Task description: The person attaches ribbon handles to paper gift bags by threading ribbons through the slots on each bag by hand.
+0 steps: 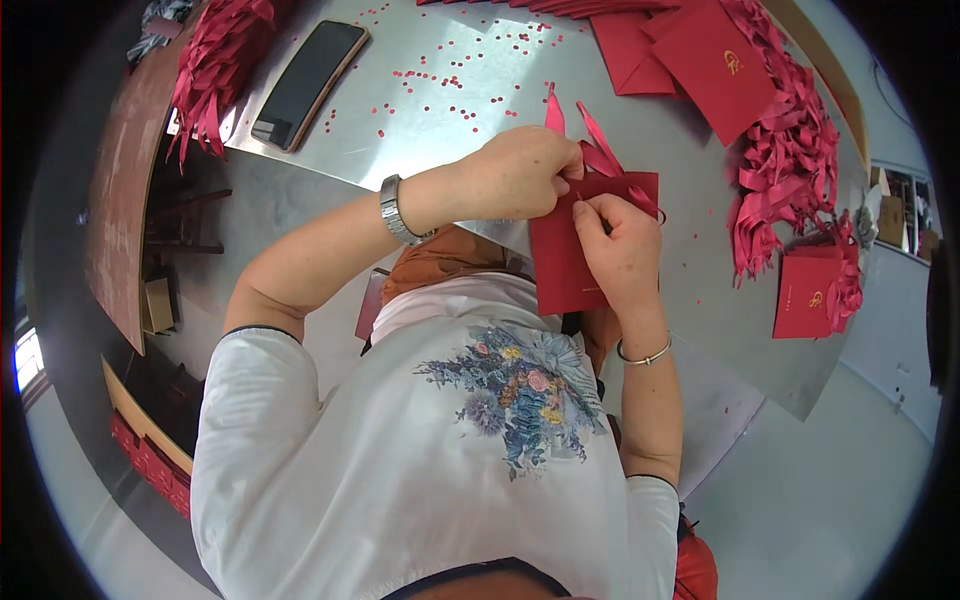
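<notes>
A flat red paper gift bag (562, 265) hangs over the table's near edge, between my two hands. Red ribbon (596, 150) stands up from its top edge in loose tails. My left hand (528, 172), with a metal watch on its wrist, is closed at the bag's upper left, its fingertips pinching the ribbon. Lower and to the right, my right hand (622, 245) is closed too, thumb and forefinger pinched at the bag's upper front. A ribbon loop shows beside its knuckles. The exact bit between the right fingertips is mostly hidden.
A phone (310, 85) lies on the metal table (400, 150) at the far left, near scattered red paper dots (455, 82). Red ribbon bundles (222, 65) hang at the left. More red bags (715, 65) and piled ribbons (790, 150) lie at the right.
</notes>
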